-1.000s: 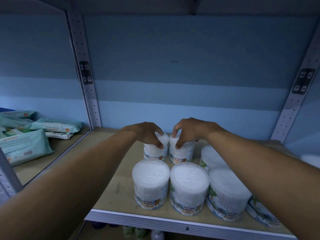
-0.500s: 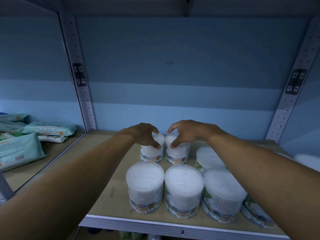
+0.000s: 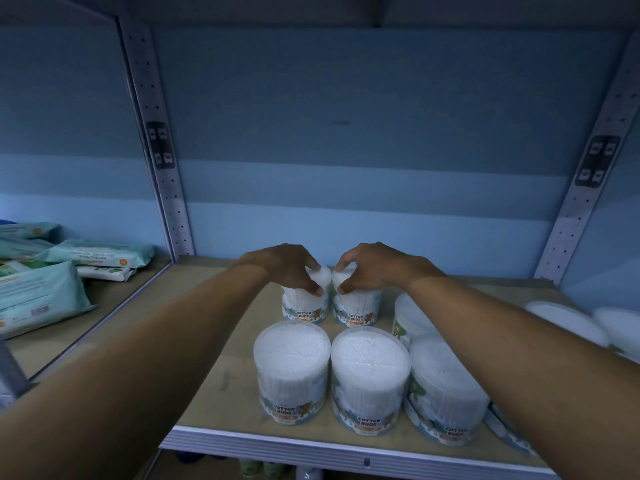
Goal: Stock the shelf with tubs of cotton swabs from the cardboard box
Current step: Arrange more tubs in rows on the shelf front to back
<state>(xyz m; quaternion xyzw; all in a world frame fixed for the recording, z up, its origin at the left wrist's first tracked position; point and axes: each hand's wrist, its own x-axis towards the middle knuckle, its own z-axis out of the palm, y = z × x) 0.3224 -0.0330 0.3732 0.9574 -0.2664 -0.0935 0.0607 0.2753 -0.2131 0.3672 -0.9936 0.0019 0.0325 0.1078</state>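
A: Where are the hands?

B: Both reach to the back of the shelf. The left hand grips the lid of the back left tub, fingers curled over the top and thumb pressed on the front rim. The right hand grips the back right tub the same way. Those 2 tubs stand upright on the shelf board, just beside each other, possibly touching.

A: And the other tubs?

B: 2 more with "COTTON BUDS" labels stand at the front edge of the shelf: the front left tub and the front middle tub, upright and just beside each other, directly in front of the gripped pair. A third front tub stands to their right, partly under the right forearm, with another tub behind it. Further right on the shelf, 2 blurred white lids show; I cannot tell more about them.

A: Anything off the shelf board?

B: Left of the shelf, past the perforated metal post, packs of wipes lie stacked on the neighbouring board. A second post rises at the shelf's right rear corner. The blue back panel stands behind the gripped tubs.
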